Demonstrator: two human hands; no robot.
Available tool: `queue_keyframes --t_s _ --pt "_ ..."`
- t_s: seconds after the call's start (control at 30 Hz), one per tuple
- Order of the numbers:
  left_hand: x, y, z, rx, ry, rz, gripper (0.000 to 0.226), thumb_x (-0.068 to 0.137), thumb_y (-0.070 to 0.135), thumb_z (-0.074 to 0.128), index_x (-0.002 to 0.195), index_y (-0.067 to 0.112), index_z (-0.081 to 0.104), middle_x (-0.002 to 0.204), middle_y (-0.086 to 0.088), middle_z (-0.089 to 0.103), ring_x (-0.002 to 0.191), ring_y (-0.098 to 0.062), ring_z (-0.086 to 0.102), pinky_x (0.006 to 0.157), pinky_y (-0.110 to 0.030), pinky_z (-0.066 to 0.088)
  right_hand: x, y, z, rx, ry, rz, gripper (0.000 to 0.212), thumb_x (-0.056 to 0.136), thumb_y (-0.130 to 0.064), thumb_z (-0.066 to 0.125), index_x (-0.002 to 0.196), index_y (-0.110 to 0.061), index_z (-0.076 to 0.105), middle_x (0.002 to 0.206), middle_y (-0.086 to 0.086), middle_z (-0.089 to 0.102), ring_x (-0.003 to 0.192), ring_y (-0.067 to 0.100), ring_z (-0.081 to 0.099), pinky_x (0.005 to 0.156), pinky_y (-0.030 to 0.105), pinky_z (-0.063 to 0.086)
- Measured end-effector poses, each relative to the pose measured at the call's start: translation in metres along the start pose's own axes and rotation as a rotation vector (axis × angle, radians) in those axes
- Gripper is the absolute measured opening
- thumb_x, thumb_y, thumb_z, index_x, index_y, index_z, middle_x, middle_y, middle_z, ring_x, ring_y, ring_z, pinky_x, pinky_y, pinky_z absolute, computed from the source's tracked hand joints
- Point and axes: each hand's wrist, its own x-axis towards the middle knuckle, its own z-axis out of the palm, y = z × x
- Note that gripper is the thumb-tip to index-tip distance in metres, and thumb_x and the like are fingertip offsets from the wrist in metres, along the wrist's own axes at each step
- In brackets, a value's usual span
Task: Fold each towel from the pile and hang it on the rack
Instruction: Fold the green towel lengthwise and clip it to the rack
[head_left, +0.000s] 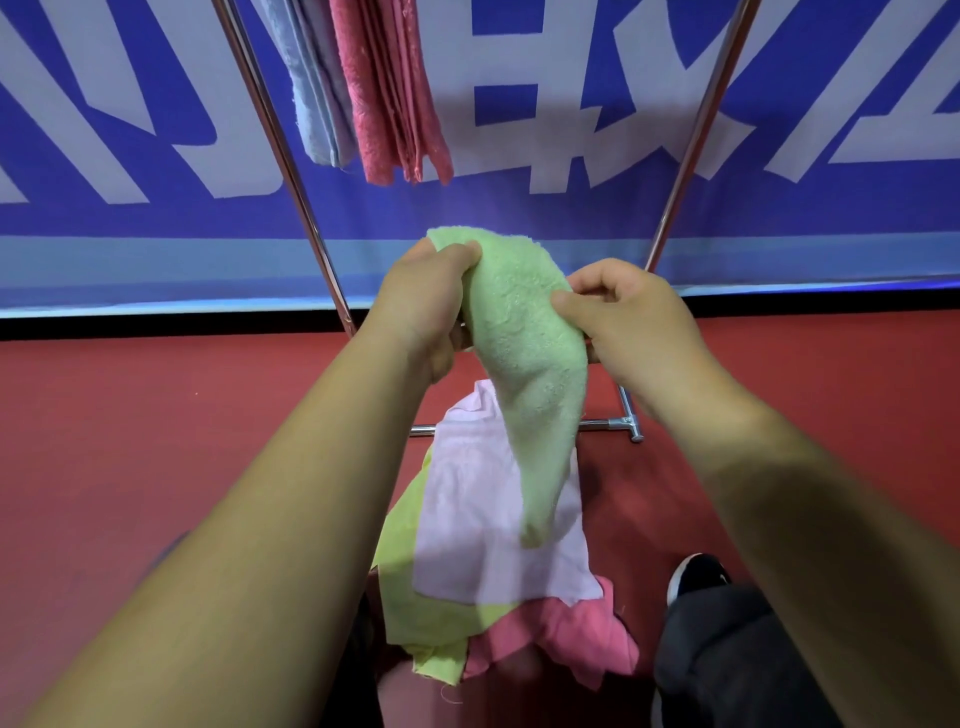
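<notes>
A light green towel hangs bunched in the air in front of me. My left hand grips its top corner, and my right hand pinches its right edge. Below it lies the pile: a pale lilac towel on top, a yellow-green one under it and a pink one at the near side. On the metal rack above hang a folded light blue towel and a folded pink towel.
The rack's slanted legs run down left and right to a low crossbar on the red floor. A blue and white banner stands behind. My black shoe and dark trouser leg are at lower right.
</notes>
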Motion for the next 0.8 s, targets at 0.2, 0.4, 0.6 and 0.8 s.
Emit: queue_keyframes --t_s 0.2,0.4,0.6,0.8 --pt "-0.003 0.002 0.003 -0.138 -0.036 0.067 0.028 0.108 0.015 0.052 0.133 0.007 0.062 0.122 -0.018 0.077 0.105 -0.031 0.077 0.095 -0.057 0.062 0.003 0.002 -0.002 0.015 -0.024 -0.022 0.017 0.083 -0.044 0.073 0.093 -0.03 0.075 0.085 -0.001 0.075 0.077 0.021 0.066 0.083 0.065 0.062" --pt "-0.006 0.005 0.005 -0.113 -0.053 0.068 0.026 0.106 0.018 0.052 0.129 0.01 0.061 0.109 -0.015 0.072 0.096 -0.032 0.071 0.092 -0.06 0.057 0.004 0.003 -0.001 0.042 -0.054 -0.03 0.012 0.09 -0.042 0.067 0.094 -0.031 0.07 0.079 0.0 0.061 0.077 0.024 0.057 0.08 0.061 0.06" --pt "-0.011 0.008 0.004 -0.103 -0.083 0.081 0.03 0.109 0.017 0.05 0.136 0.009 0.058 0.111 -0.014 0.075 0.093 -0.028 0.073 0.078 -0.043 0.057 0.005 0.002 0.0 0.101 -0.089 -0.013 0.013 0.092 -0.04 0.064 0.094 -0.028 0.066 0.086 0.012 0.062 0.079 0.025 0.053 0.077 0.049 0.049" --pt "-0.011 0.011 0.001 -0.057 -0.077 0.098 0.029 0.109 0.016 0.049 0.136 0.011 0.06 0.118 -0.014 0.077 0.094 -0.024 0.074 0.077 -0.038 0.061 0.004 0.001 0.001 0.125 -0.077 -0.025 0.013 0.088 -0.041 0.067 0.091 -0.028 0.07 0.099 0.025 0.073 0.081 0.025 0.061 0.081 0.05 0.052"
